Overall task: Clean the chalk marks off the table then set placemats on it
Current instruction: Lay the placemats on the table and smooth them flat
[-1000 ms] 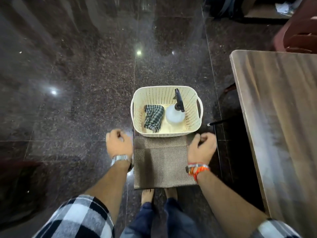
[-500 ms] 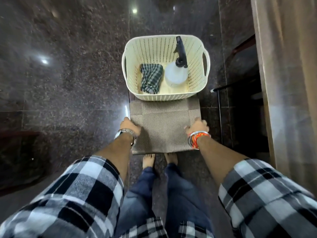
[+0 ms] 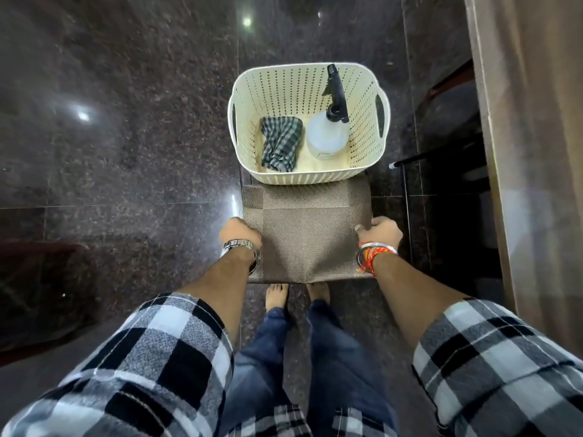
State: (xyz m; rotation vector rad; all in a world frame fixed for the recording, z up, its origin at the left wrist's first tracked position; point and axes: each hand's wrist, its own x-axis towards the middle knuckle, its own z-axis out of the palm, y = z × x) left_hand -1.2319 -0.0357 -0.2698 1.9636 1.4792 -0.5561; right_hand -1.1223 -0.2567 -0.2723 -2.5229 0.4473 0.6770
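I see the brown woven placemat at the centre of my view, held flat and level. My left hand is on its 9 o'clock edge and my right hand on its 3 o'clock edge. Both arms reach straight out toward 12 o'clock, backs of the hands up. The left hand curls over its edge and the right hand's folded fingers pinch theirs, so each one grips the mat. The fingertips tuck below, out of sight.

The mat's near edge runs 9 to 3 and covers part of my bare feet. Its far end passes behind the cream basket at 12 o'clock, so I cannot tell which side is the long one. I also cannot tell whether this is one mat or a stack, or whether the basket stands on it.

A steel watch sits on my left wrist, and a bangle with orange threads on my right.

In the basket, a green checked cloth lies crumpled at 9 o'clock beside a white spray bottle, whose black nozzle points to 12.

The wooden table is cut off at the 3 o'clock border, blurred, so I can make out no marks on it. Dark speckled floor fills the rest.
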